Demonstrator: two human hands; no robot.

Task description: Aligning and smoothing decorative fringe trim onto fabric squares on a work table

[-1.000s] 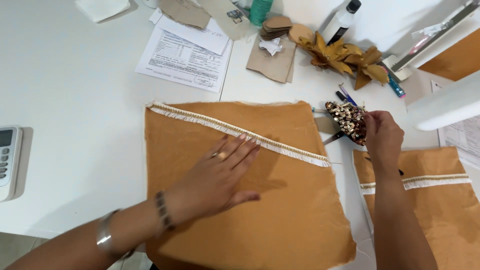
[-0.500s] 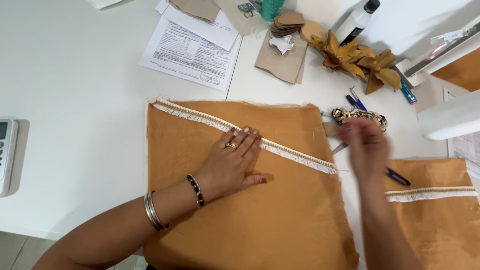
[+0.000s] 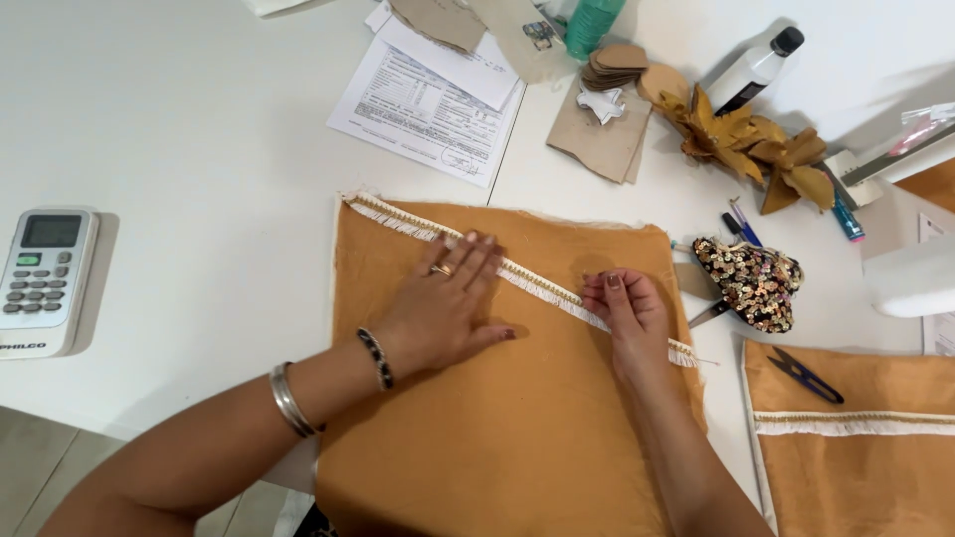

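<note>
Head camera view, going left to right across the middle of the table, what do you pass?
Remote control → left hand flat on the tan fabric → right hand on the white fringe trim → sequinned piece → small blue snips.

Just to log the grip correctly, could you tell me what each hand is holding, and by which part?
Nothing is lifted. The left hand lies flat on the tan fabric, fingertips on the white fringe trim; the right hand presses that trim further along.

Both hands rest on the fabric piece (image 3: 517,418), remote control (image 3: 45,278) far left, sequined ornament (image 3: 751,281) right.
</note>
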